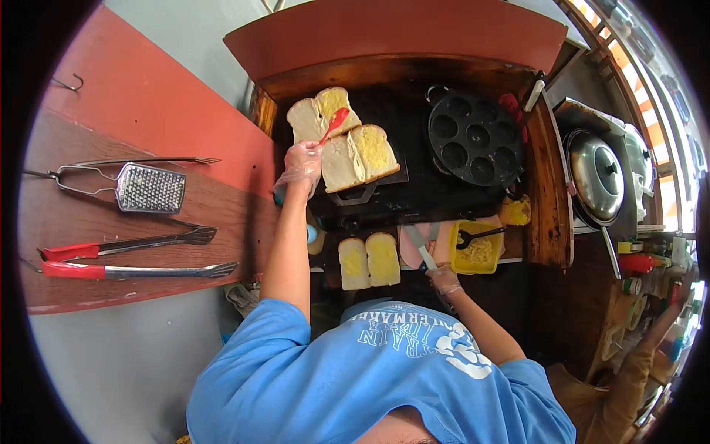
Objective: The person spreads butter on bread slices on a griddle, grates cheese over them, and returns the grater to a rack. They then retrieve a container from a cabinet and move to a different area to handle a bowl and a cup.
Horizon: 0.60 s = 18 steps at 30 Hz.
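My left hand (301,164), in a clear plastic glove, is closed around the handle of a red spatula (338,120). The spatula's head lies over bread slices (342,164) on the dark stove, some with yellow spread and others with a pale one. My right hand (444,280), gloved too, is closed around a knife (421,248) whose blade points over a pink cutting board (409,255). Beside it, a yellow tub (500,248) holds pale yellow shreds and a black utensil (481,235). Two more bread slices (382,259) with yellow spread lie near my body.
A black pan with round wells (478,135) sits right on the stove. Wooden walls and a red panel (399,33) surround the stove. Left hang a grater (151,188) and red-handled tongs (137,270). A lidded pan (595,177) and another person's arm (632,370) are at right.
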Each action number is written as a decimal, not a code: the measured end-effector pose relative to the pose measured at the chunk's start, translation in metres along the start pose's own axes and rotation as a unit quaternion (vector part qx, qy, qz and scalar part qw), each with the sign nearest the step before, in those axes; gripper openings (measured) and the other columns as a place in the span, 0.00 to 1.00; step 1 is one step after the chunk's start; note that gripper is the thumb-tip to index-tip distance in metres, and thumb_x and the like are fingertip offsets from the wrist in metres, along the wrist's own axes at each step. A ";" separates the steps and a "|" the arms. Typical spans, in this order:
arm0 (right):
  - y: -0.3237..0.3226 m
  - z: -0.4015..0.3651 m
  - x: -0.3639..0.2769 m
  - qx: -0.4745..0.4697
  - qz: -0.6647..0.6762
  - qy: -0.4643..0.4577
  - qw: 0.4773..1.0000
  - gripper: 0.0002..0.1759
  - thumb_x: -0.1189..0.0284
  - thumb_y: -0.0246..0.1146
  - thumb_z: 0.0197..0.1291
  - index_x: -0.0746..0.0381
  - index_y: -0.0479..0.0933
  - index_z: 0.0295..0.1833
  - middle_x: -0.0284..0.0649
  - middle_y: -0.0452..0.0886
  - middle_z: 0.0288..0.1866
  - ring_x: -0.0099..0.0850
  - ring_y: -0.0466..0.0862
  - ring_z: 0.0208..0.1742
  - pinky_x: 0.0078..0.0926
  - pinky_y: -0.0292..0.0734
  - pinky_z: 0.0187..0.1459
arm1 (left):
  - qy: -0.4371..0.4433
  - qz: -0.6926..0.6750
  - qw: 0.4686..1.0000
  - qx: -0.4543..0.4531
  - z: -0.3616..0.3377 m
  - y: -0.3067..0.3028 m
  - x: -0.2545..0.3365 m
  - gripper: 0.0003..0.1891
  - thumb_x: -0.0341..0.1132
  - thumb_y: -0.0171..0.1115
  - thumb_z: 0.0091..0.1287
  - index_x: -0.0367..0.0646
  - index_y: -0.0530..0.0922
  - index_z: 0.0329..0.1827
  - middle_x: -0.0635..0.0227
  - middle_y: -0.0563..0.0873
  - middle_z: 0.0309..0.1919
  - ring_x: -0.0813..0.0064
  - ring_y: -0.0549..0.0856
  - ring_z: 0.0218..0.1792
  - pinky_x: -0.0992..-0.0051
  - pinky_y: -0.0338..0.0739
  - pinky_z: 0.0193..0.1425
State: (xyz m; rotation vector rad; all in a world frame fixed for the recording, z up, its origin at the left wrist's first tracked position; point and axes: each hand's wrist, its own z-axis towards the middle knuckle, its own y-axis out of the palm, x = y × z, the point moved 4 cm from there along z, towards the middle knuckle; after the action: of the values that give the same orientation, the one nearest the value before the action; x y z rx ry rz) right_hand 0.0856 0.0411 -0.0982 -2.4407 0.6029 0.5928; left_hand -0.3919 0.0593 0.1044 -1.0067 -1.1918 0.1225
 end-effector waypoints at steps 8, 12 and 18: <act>0.032 0.053 0.071 0.030 0.207 -0.340 0.917 0.20 0.83 0.70 0.56 0.71 0.76 0.55 0.48 0.84 0.43 0.31 0.86 0.45 0.23 0.83 0.49 | 0.296 0.175 0.937 -0.059 -0.044 0.053 0.120 0.11 0.37 0.60 0.70 0.43 0.88 0.40 0.54 0.89 0.41 0.52 0.88 0.45 0.57 0.81 0.53; 0.012 0.015 0.034 -0.083 0.513 0.020 0.854 0.19 0.82 0.65 0.63 0.72 0.73 0.58 0.47 0.81 0.48 0.33 0.86 0.44 0.24 0.85 0.51 | 0.333 0.177 0.925 -0.041 -0.040 0.068 0.122 0.14 0.40 0.56 0.71 0.42 0.88 0.38 0.53 0.89 0.42 0.52 0.86 0.51 0.54 0.79 0.57; -0.001 -0.001 0.017 -0.134 0.460 0.015 0.878 0.13 0.76 0.66 0.65 0.69 0.78 0.53 0.40 0.83 0.40 0.28 0.85 0.40 0.22 0.84 0.46 | 0.296 0.299 0.907 -0.011 -0.039 0.046 0.140 0.16 0.39 0.54 0.71 0.42 0.87 0.33 0.53 0.89 0.39 0.48 0.86 0.44 0.52 0.79 0.52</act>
State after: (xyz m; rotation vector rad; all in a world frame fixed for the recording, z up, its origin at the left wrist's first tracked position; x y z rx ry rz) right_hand 0.1000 0.0367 -0.1052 -2.2848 1.8339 1.0480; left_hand -0.2829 0.1425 0.1707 -1.2880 -0.3074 0.2636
